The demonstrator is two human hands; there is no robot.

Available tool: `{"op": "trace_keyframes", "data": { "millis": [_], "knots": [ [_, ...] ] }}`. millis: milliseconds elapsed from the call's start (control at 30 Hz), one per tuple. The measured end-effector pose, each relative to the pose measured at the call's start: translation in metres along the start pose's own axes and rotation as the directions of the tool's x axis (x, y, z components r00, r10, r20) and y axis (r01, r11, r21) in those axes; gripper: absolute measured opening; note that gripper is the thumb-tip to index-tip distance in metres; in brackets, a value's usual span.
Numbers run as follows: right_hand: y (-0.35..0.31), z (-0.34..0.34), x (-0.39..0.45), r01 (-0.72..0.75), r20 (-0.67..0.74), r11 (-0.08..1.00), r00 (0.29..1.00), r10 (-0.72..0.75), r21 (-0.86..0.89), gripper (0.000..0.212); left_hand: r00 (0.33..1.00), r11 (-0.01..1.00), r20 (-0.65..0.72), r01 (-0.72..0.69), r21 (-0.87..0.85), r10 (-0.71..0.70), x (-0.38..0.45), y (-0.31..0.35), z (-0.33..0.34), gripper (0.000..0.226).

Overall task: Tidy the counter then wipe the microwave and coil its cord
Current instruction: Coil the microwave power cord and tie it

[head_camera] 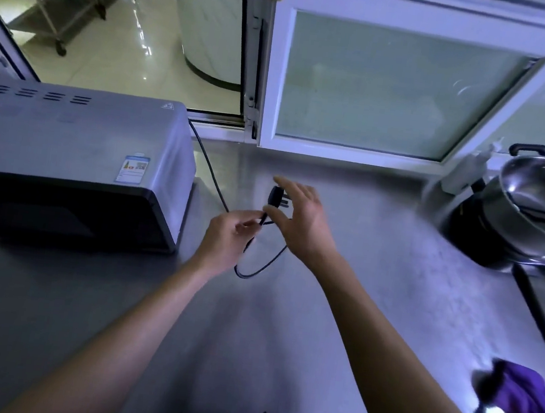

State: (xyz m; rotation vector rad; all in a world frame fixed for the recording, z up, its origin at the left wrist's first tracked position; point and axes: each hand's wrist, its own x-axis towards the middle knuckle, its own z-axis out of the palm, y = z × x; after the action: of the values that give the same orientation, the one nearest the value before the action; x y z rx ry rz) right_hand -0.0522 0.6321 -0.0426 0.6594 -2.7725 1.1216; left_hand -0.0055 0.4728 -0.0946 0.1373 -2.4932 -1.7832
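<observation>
Head view, item: cord (213, 185), running from behind the microwave (70, 161) on my left to my hands above the counter (376, 270)
My left hand (225, 241): pinches the cord
My right hand (300, 220): fingers spread, thumb and fingertips around the plug (275, 196)
Loop: hangs slack below both hands
Risk, my judgement: a loose pinch lets the loop slip out; the taut run could tug the microwave

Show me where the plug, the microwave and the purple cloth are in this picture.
plug (276, 195): head view, on its black body, by the right hand's fingers.
microwave (77, 134): head view, on its grey top panel.
purple cloth (525, 398): head view, on its bunched middle.
</observation>
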Motion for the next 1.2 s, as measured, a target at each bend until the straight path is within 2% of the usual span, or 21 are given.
{"op": "trace_keyframes", "data": {
  "millis": [67,200,333,433,633,700,767,867,1067,1200],
  "knots": [
    [-0.005,0.003,-0.001,0.003,0.049,0.999,0.999,-0.002,-0.034,0.047,0.999,1.000,0.034,-0.021,0.008,0.021,-0.004,-0.004,-0.007,0.025],
    [-0.016,0.008,-0.008,-0.032,0.010,0.999,0.999,0.032,-0.004,0.041,0.999,0.999,0.042,0.003,0.041,-0.005,-0.009,-0.010,-0.015,0.014],
    [-0.027,0.007,-0.012,-0.068,-0.124,0.996,0.990,0.075,0.061,0.039,0.995,0.987,0.083,0.036,0.159,-0.050,-0.023,-0.028,-0.015,0.018],
    [-0.030,-0.002,-0.013,-0.096,-0.244,0.987,0.962,0.125,0.129,0.039,0.991,0.982,0.122,0.040,0.184,-0.063,-0.033,-0.051,-0.014,0.014],
    [-0.024,-0.002,-0.041,-0.136,-0.319,0.975,0.929,0.186,0.175,0.035,0.993,0.969,0.006,0.115,0.217,-0.119,-0.013,-0.070,-0.028,0.030],
    [-0.017,0.003,-0.054,-0.182,-0.326,0.959,0.913,0.247,0.215,0.032,0.990,0.974,-0.014,0.142,0.176,-0.142,0.002,-0.071,-0.036,0.027],
    [-0.009,0.010,-0.068,-0.244,-0.303,0.942,0.902,0.308,0.232,0.028,0.986,0.985,-0.034,0.166,0.055,-0.164,0.015,-0.068,-0.042,0.018],
    [0.006,0.021,-0.085,-0.351,-0.223,0.919,0.895,0.386,0.182,0.026,0.989,0.988,-0.038,0.138,-0.067,-0.141,0.026,-0.064,-0.046,0.027],
    [0.026,0.037,-0.099,-0.451,-0.088,0.891,0.887,0.453,0.043,0.030,0.997,0.997,-0.009,0.070,-0.009,-0.070,0.027,-0.059,-0.044,0.028],
    [0.034,0.043,-0.099,-0.483,0.032,0.874,0.876,0.482,0.058,0.031,0.998,0.998,0.010,0.061,0.011,-0.061,0.022,-0.053,-0.042,0.033]
  ]
}}
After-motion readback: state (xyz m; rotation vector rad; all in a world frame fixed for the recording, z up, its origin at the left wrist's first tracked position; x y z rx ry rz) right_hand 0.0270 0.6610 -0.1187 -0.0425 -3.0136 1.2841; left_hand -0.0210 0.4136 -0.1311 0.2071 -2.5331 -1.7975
